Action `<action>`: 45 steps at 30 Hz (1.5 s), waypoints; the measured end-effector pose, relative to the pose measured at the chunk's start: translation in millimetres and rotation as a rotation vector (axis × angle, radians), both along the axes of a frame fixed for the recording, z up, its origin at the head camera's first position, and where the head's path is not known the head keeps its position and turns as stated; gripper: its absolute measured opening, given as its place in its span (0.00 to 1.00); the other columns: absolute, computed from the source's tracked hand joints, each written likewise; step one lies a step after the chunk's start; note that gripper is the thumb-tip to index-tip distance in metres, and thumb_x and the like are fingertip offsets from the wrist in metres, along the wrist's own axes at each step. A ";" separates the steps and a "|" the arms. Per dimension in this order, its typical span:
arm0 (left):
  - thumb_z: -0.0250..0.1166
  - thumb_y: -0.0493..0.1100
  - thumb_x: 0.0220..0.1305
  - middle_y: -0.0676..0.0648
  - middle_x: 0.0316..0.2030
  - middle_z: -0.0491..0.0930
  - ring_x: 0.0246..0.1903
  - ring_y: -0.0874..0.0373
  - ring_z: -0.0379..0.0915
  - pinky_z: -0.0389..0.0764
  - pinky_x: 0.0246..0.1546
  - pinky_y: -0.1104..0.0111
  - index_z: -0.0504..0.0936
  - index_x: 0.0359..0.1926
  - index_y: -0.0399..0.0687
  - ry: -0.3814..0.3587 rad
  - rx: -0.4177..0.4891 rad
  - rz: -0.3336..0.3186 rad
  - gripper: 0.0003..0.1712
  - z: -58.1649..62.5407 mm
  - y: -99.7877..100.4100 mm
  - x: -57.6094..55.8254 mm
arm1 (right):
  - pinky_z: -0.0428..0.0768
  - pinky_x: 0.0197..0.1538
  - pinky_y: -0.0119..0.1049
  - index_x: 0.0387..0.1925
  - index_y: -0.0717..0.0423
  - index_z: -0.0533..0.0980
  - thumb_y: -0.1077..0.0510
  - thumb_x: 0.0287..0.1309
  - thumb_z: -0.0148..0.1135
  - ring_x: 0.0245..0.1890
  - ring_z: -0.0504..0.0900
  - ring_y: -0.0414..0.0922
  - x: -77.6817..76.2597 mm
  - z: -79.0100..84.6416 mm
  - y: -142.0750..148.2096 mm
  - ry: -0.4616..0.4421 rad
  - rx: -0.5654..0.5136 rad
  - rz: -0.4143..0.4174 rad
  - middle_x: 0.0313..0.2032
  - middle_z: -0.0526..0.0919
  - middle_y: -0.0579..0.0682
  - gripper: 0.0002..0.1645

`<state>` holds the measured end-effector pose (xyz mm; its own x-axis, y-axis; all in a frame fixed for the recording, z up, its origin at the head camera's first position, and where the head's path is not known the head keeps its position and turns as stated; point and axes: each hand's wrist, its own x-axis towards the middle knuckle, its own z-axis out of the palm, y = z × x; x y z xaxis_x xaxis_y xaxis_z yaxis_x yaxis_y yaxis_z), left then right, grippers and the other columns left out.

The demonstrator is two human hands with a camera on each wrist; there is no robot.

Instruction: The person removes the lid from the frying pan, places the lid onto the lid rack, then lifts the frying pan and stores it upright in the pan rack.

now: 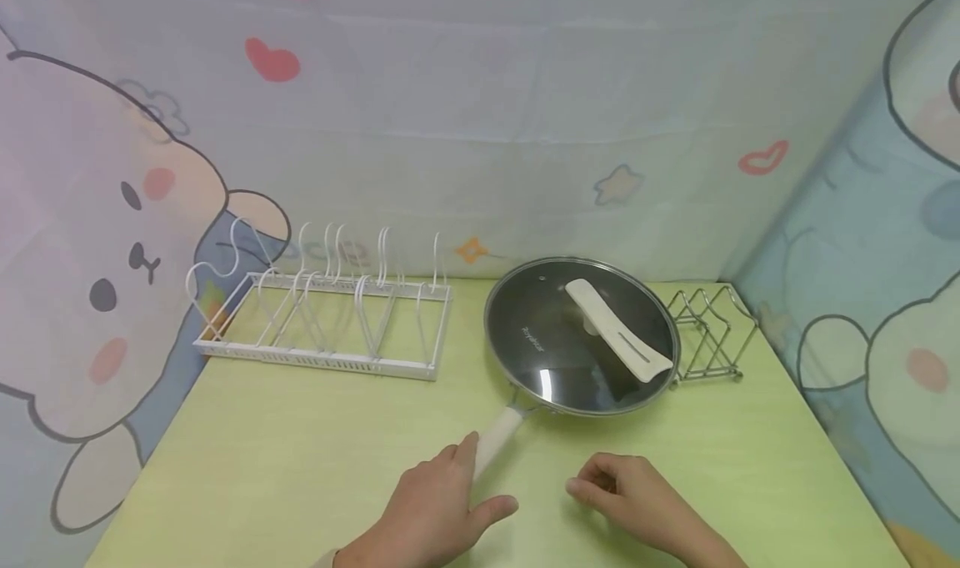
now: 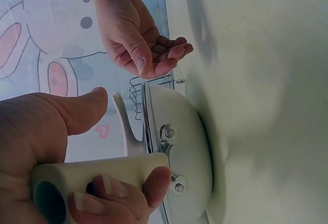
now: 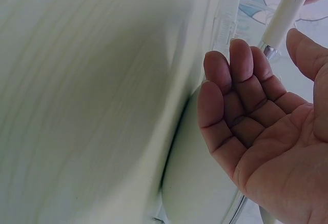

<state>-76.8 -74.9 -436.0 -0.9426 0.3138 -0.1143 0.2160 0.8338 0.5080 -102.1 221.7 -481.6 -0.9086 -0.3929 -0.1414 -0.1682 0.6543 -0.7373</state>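
A white frying pan (image 2: 189, 131) with rounded sides stands on the table, its handle (image 1: 501, 436) pointing toward me. On top lies a dark glass lid (image 1: 525, 305) with a metal rim and a long cream-coloured grip (image 1: 611, 326). My left hand (image 1: 438, 501) holds the handle; its fingers (image 2: 113, 198) curl round it while the thumb stands off. To the right of the handle, my right hand (image 1: 641, 501) hovers over the table with loosely curled fingers. The right wrist view shows its palm (image 3: 279, 147) holding nothing, near the pan's side.
At the back left stands a white wire rack (image 1: 322, 359) with upright loops. A small metal wire rack (image 1: 712, 343) stands just right of the pan, partly behind the lid. The light green table (image 1: 285, 459) meets a printed cloth backdrop (image 1: 465, 118) behind and at both sides.
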 end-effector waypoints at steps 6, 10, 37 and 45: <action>0.68 0.73 0.66 0.32 0.65 0.80 0.57 0.34 0.83 0.83 0.56 0.42 0.65 0.77 0.34 -0.043 0.025 -0.003 0.57 2.0 0.2 1.8 | 0.78 0.37 0.30 0.36 0.41 0.85 0.37 0.73 0.65 0.29 0.78 0.30 -0.1 -1.0 -0.4 0.002 0.003 0.000 0.32 0.87 0.38 0.16; 0.68 0.73 0.66 0.32 0.66 0.79 0.59 0.34 0.82 0.83 0.57 0.41 0.64 0.78 0.34 -0.070 0.044 -0.008 0.59 3.2 0.5 2.4 | 0.79 0.38 0.30 0.37 0.41 0.85 0.37 0.73 0.65 0.29 0.78 0.30 0.0 -1.3 -0.2 0.007 0.007 -0.002 0.32 0.87 0.36 0.16; 0.65 0.77 0.67 0.30 0.70 0.75 0.65 0.34 0.79 0.81 0.60 0.38 0.60 0.80 0.32 -0.119 0.085 -0.048 0.63 0.4 2.4 3.2 | 0.78 0.36 0.30 0.37 0.42 0.85 0.35 0.73 0.64 0.28 0.78 0.31 0.9 -2.3 0.8 -0.029 0.002 -0.009 0.32 0.87 0.38 0.18; 0.64 0.77 0.67 0.29 0.70 0.75 0.66 0.34 0.78 0.82 0.59 0.38 0.60 0.80 0.30 -0.126 0.094 -0.061 0.63 1.4 1.9 2.9 | 0.79 0.37 0.30 0.38 0.41 0.85 0.34 0.72 0.64 0.29 0.79 0.31 1.0 -3.2 0.9 -0.028 -0.005 -0.001 0.33 0.88 0.39 0.19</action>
<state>-73.9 -73.1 -434.6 -0.9016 0.3847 -0.1979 0.1943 0.7687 0.6093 -101.1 222.7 -484.8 -0.9048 -0.3927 -0.1648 -0.1469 0.6510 -0.7448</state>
